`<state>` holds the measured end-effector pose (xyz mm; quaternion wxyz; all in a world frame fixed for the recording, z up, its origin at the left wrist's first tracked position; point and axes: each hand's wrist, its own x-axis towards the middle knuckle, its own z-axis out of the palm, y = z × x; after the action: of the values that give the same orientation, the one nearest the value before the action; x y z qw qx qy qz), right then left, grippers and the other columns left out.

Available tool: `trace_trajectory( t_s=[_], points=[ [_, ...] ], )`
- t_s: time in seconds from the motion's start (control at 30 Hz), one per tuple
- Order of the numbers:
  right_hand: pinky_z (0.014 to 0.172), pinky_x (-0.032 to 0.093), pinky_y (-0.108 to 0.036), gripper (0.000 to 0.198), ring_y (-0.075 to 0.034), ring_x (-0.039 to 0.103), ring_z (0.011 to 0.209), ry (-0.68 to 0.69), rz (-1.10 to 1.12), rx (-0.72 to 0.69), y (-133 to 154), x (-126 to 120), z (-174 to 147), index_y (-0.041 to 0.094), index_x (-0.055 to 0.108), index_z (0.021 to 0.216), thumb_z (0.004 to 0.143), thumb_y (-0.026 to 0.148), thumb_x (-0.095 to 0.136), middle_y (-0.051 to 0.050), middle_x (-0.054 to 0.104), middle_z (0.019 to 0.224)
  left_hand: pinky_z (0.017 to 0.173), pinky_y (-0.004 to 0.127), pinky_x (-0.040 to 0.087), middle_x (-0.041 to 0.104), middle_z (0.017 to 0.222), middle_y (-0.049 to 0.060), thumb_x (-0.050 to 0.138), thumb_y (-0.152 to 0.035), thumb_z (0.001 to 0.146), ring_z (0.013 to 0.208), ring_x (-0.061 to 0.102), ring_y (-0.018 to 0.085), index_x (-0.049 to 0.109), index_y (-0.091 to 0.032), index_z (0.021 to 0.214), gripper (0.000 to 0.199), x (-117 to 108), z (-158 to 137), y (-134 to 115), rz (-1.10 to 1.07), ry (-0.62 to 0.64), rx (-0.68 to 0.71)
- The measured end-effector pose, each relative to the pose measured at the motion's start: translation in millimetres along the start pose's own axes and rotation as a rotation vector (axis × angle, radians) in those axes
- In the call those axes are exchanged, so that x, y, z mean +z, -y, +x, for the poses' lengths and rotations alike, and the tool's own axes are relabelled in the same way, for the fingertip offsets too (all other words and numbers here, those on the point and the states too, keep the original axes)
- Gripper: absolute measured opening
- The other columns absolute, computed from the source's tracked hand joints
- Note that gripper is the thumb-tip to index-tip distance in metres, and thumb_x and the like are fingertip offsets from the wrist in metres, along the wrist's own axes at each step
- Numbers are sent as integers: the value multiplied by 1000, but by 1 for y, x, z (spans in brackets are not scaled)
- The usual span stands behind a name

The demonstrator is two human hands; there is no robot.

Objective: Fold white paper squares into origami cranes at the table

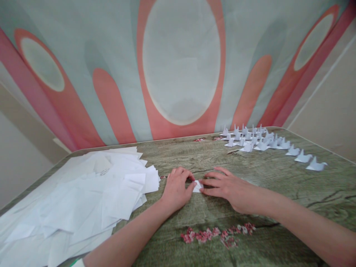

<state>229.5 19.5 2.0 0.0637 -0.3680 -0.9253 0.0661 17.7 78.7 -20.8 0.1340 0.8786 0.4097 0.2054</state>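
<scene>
A small folded piece of white paper [198,186] lies on the table between my two hands. My left hand [178,187] pinches its left edge, with thumb and forefinger bent around it. From the other side, the thumb and forefinger of my right hand [232,189] grip the paper's right edge, while the other fingers of that hand are stretched out and spread. My fingertips cover parts of the paper, so its exact folds are hard to make out.
A large heap of loose white paper sheets [83,200] covers the table's left side. Several white origami cranes [261,144] stand in rows at the back right. The wood-patterned tabletop [278,237] has printed pink flowers, and a patterned backdrop [180,66] hangs behind it.
</scene>
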Motion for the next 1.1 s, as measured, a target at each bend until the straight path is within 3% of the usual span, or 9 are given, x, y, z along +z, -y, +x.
trace_trajectory(
  t_s=[0.3, 0.5, 0.6, 0.93, 1.1],
  points=[
    [102, 13, -50, 72, -26, 31, 121, 51, 7, 23, -1, 0, 1, 27, 44, 128, 60, 2, 48, -1, 44, 134, 77, 33, 37, 56, 94, 2, 54, -28, 82, 92, 48, 20, 57, -21, 89, 10, -11, -3, -5, 93, 27, 38],
    [102, 12, -50, 68, -26, 31, 121, 36, 0, 18, -1, 1, 0, 27, 44, 128, 64, 5, 48, -1, 42, 136, 89, 37, 31, 57, 110, 1, 48, -17, 86, 108, 41, 21, 56, -25, 104, 22, -20, -13, -15, 226, 110, 285],
    [102, 12, -49, 66, -25, 31, 122, 28, -6, 21, -1, 2, 0, 27, 45, 128, 66, 5, 49, -2, 43, 135, 90, 38, 30, 59, 109, 3, 47, -14, 86, 107, 43, 22, 53, -20, 111, 27, -21, -18, -17, 327, 173, 355],
    [105, 7, -49, 60, -21, 37, 119, 0, 29, -13, 4, -5, -3, 25, 49, 123, 67, 3, 48, -3, 53, 125, 93, 38, 31, 58, 111, 6, 45, -15, 86, 109, 42, 23, 50, -12, 116, 31, -22, -18, -19, 435, 252, 431],
    [104, 16, -43, 59, -19, 43, 112, -42, 62, 56, 6, 0, 2, 21, 48, 124, 68, 2, 47, -6, 58, 116, 94, 37, 32, 57, 112, 7, 44, -15, 86, 110, 42, 24, 51, -13, 116, 31, -23, -19, -19, 417, 251, 421]
  ],
)
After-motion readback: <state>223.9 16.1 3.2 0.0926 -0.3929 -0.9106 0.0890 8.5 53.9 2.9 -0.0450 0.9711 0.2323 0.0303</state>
